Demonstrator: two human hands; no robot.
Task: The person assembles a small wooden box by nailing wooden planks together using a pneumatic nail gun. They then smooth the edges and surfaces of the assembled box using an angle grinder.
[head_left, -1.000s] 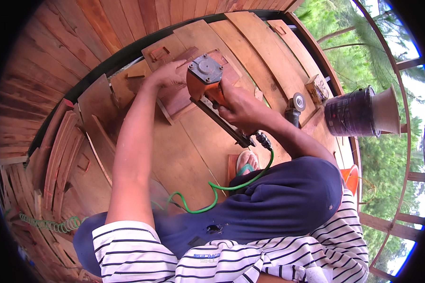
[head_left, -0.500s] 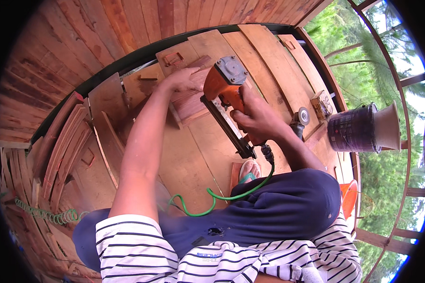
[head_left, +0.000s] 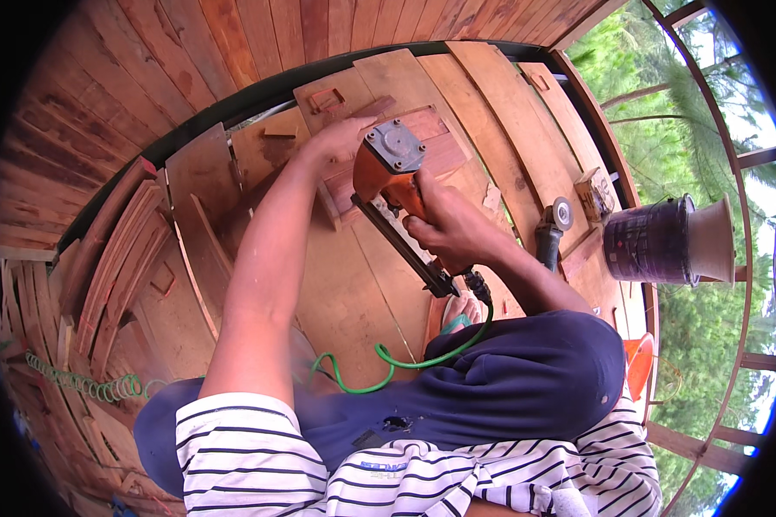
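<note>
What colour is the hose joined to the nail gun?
Green; the hose shows best in the head view.

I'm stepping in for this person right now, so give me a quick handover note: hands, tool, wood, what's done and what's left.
Right hand: gripping the orange nail gun, nose down on the reddish board.
Left hand: flat on the board's left end, holding it.
Green air hose runs from the gun's handle across the lap.
Angle grinder lies to the right, untouched.
Done: board positioned under the gun.
Left: whether any nails are in cannot be told.
</note>
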